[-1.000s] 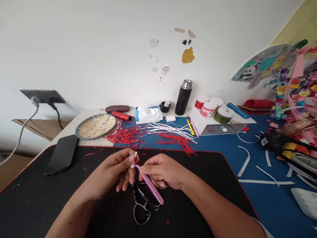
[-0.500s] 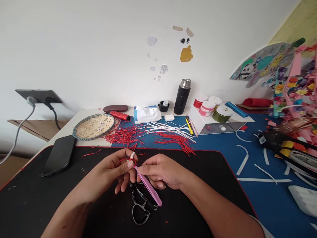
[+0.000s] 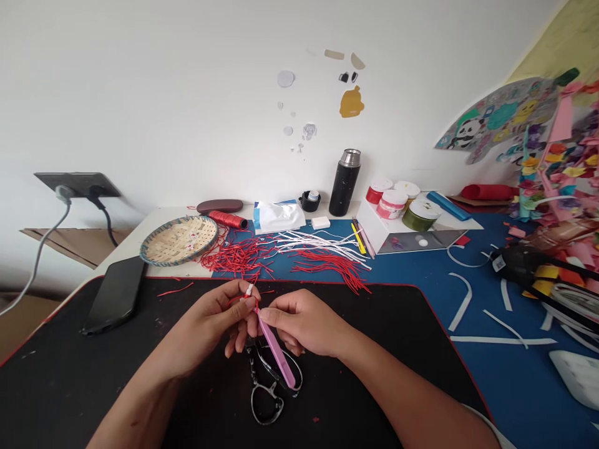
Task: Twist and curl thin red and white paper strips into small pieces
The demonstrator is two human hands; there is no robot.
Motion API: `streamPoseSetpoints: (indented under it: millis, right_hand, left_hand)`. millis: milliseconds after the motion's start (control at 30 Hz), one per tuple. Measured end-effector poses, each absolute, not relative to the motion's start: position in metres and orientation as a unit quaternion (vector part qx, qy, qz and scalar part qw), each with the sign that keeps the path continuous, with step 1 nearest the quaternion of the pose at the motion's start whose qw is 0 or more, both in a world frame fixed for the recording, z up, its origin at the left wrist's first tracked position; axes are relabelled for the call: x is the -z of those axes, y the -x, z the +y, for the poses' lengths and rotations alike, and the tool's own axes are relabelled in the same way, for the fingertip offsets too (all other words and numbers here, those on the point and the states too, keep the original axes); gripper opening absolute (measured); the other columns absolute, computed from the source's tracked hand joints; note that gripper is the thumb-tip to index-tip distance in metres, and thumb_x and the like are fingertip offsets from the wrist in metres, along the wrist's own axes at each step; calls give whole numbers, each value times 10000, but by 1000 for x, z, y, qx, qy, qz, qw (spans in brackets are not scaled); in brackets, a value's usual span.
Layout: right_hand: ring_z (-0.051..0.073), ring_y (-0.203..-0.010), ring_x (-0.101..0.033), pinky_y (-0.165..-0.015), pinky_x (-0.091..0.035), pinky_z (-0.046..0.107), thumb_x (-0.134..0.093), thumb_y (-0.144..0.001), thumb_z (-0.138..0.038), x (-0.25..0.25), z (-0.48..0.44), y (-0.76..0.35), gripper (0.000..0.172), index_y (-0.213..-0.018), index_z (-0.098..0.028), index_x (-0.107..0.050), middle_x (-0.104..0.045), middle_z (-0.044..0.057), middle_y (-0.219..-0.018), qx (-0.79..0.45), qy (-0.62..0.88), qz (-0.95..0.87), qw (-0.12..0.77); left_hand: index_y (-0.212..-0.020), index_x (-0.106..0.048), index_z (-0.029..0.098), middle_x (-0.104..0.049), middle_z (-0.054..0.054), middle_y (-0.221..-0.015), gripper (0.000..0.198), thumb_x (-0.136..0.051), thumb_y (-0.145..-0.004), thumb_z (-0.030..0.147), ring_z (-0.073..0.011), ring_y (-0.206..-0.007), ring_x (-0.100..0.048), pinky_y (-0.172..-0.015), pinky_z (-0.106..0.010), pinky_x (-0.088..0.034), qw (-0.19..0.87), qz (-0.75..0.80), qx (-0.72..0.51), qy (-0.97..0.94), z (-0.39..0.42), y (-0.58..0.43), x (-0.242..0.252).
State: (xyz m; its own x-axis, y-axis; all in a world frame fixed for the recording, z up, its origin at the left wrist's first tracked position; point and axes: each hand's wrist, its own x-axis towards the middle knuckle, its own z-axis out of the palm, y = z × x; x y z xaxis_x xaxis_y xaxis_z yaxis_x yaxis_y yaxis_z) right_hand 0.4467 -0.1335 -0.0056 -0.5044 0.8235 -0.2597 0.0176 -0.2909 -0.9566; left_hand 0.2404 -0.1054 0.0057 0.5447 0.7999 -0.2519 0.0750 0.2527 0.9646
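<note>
My left hand (image 3: 219, 312) pinches a small piece of white cord (image 3: 249, 290) with red cord (image 3: 238, 299) around it, between thumb and forefinger. Pink tweezers (image 3: 281, 360) slant down from the fingertips, and my right hand (image 3: 309, 321) grips them near their tips, close to the red cord. What lies between the tips is too small to make out. Beneath both hands, a pair of dark-handled scissors (image 3: 253, 373) lies on the black mat (image 3: 355, 399), partly covered by the tweezers and fingers.
Cut red cords (image 3: 334, 267) and white cords (image 3: 322, 244) lie beyond the mat. A woven basket (image 3: 180, 240), a red thread spool (image 3: 228, 219) and a phone (image 3: 115, 293) are at left. Farther back stand a black flask (image 3: 345, 184) and several lidded jars (image 3: 392, 206). White strips (image 3: 503, 340) lie at right.
The tweezers have turned steeper, their rounded end swinging left over the scissors. My left hand has shifted slightly right, still pinching the cord. The scene has shifted slightly with the camera.
</note>
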Motion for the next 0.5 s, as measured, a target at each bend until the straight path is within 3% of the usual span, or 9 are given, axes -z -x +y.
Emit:
streamPoseSetpoints:
  millis: [233,367,500]
  right_hand:
    - [121,-636,-620,-623,-421,237,-607,-1024,-244,7,-134,-447,160,-1061,-215,-760,-708,-9,-761,-411,487,-689,345]
    - [126,-614,-608,-610,-406,240,-685,-976,-251,9,-135,-447,260,-1232,-223,-726,-727,-12,-775,-350,467,-732,353]
    - [128,-629,-640,-633,-433,236,-689,-952,-183,10,-137,-447,240,-1183,-234,-730,-762,-9,-808,-314,452,-744,378]
  left_hand:
    - [-908,-666,179,-711,0,-641,356,-862,-835,467,-89,-436,-565,-372,-140,-414,693,427,-353,-461,-101,-242,-1]
    - [-925,-688,162,-711,-8,-634,385,-914,-782,438,-89,-442,-572,-372,-134,-413,712,415,-376,-425,-101,-247,-1]
    - [-911,-693,159,-699,0,-615,382,-944,-751,399,-85,-429,-565,-366,-132,-411,730,401,-390,-393,-104,-253,1]
